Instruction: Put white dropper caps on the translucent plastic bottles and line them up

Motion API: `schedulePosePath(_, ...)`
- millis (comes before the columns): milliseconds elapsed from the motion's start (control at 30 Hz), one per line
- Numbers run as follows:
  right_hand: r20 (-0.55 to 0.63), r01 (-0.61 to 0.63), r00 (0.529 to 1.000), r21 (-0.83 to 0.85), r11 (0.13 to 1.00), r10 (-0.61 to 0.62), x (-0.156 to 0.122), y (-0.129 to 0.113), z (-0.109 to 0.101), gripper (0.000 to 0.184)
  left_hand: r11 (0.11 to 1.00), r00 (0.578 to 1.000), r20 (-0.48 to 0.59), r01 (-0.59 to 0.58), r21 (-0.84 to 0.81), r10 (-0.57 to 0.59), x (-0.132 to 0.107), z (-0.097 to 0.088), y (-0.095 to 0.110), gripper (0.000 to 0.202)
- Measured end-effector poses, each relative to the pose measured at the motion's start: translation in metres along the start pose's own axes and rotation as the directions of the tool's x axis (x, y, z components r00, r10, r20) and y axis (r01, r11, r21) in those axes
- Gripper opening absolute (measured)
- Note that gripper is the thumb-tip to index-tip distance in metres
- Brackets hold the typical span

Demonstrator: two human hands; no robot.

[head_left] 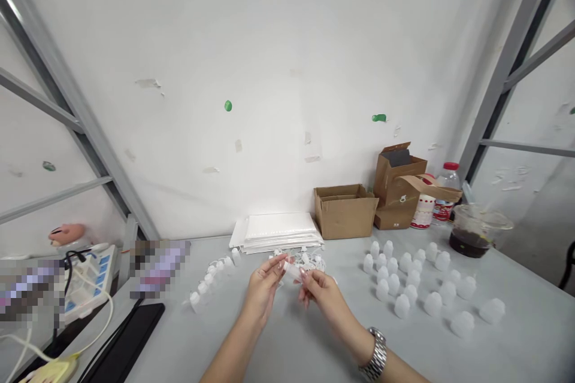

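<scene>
Left hand [263,290] and right hand [321,298] pinch narrow on small white plastic bottle [291,271], fingertips at either end, held just above grey table [233,341], white plastic pieces [305,260] just behind

A: How's the light?
B: Bright and even across the white wall [269,60], though I can't tell where it comes from.
A: Shadows?
B: Soft, short ones under the plastic bottles [413,278] on the grey table [530,341], and darker shading on the wall beside the right metal upright [507,84].
A: Glare?
B: Just a small glint on the wristwatch [377,353]. The pale bottles wash out a little.
A: Distortion?
B: Wide-angle bowing, with the 2 uprights leaning inward at the edges. Focus holds, but 2 pixelated patches [157,269] obscure the left side
</scene>
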State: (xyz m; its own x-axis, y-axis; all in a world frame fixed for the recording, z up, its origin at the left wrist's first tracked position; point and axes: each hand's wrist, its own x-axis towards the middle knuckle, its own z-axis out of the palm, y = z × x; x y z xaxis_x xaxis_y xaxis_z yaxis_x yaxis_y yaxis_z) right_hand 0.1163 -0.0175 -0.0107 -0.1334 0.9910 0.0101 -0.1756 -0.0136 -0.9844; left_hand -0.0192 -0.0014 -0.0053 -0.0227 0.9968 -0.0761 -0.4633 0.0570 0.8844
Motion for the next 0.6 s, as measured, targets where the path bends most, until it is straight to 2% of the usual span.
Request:
schedulePosePath(133,0.061,-0.084,0.995,-0.006,0.996,0.084,0.0018,0.0033,-0.0012,0.057,0.998,0.999,0.017,-0.041,0.055,0.040,0.0007,-0.0007,-0.0003,0.036)
schedulePosePath(333,-0.050,0.076,0.995,-0.113,0.991,-0.082,-0.0008,0.0018,0.0019,0.042,0.986,0.994,-0.020,-0.102,0.129,0.106,0.0013,-0.0010,0.0006,0.029)
schedulePosePath(433,-0.018,0.083,0.996,-0.156,0.984,-0.086,-0.0027,0.0040,0.0029,0.034,0.978,0.989,-0.025,-0.140,0.152,0.146,0.0003,-0.0007,0.0023,0.026)
schedulePosePath(600,-0.003,0.061,0.998,-0.122,0.991,-0.062,-0.0048,0.0068,0.0052,0.038,0.970,0.990,-0.009,-0.135,0.200,0.139,-0.0004,-0.0017,0.0045,0.027)
